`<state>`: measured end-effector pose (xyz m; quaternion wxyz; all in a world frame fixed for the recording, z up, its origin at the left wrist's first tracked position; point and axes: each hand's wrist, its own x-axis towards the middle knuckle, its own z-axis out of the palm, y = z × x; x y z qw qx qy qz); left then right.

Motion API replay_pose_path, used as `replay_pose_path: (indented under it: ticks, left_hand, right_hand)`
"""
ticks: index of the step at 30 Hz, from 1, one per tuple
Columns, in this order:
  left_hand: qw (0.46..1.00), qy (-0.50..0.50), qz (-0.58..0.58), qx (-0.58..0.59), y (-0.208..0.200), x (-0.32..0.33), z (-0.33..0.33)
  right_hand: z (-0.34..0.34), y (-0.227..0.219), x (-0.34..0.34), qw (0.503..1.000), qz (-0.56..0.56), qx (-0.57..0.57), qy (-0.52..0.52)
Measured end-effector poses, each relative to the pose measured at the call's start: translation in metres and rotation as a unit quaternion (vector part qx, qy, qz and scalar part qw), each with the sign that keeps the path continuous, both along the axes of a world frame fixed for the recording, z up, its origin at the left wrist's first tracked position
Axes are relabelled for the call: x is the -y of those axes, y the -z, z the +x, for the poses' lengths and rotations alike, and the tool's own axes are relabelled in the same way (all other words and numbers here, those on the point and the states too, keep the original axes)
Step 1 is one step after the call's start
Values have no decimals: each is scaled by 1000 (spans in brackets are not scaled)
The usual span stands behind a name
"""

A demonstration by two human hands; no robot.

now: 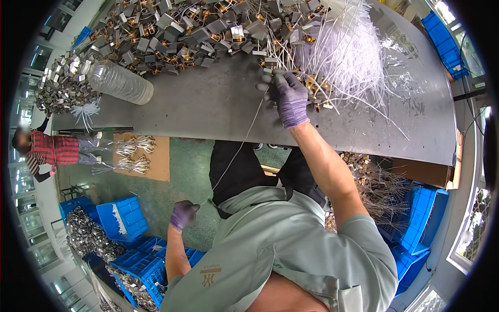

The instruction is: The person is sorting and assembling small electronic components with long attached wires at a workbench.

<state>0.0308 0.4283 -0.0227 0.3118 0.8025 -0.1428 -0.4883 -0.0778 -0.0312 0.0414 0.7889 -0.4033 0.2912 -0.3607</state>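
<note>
Stretched between my two hands is a thin pale cord (243, 143), running slantwise across my lap. My left hand (184, 215), in a purple-grey glove, is closed on its lower end, low and off to the left beside my body. At the far side, over the table, my right hand (290, 99) in a matching glove has its fingers curled where the cord's upper end reaches them. Just beyond those fingers lie small grey blocks with copper coils (312, 83) and white leads. Whether the right fingers also grip one of these is hidden.
A large heap of coil blocks (182, 34) covers the table's (208, 104) far side, beside a bundle of white strands (343, 57). A clear plastic bottle (120, 82) lies at left. Blue crates (122, 218) stand on the floor. A person in a checked apron (57, 150) is at far left.
</note>
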Motion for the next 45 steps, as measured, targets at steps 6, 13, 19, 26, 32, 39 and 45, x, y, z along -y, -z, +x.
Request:
replay_pose_path:
  ticks: [6,13,19,26,32,39,45]
  left_hand:
    - [998,10,-53,30,-8,11,12]
    - [955,-146,-237,-102,-5,51,-2]
    - [964,-129,-226,-59,-35,142,-25]
    - [903,-189,-351,-162,-54,241,-37]
    - [859,-199,-383,-277,-52,327,-40]
    - [869,30,-461,175,-90,381,-51]
    - [910,-13,-311,273,-35,285,15]
  right_hand:
    - [-12,-13,3,998,-2,-45,-34]
    - [-38,-29,14,975,10,-46,-217]
    - [-53,-45,6,948,-125,-153,-251]
    - [-54,-52,-11,912,-275,-191,-236]
    - [-45,-43,-18,944,-208,-209,-145]
    - [-56,-32,109,878,-332,-342,-47]
    - [-222,19,223,774,-389,-461,193]
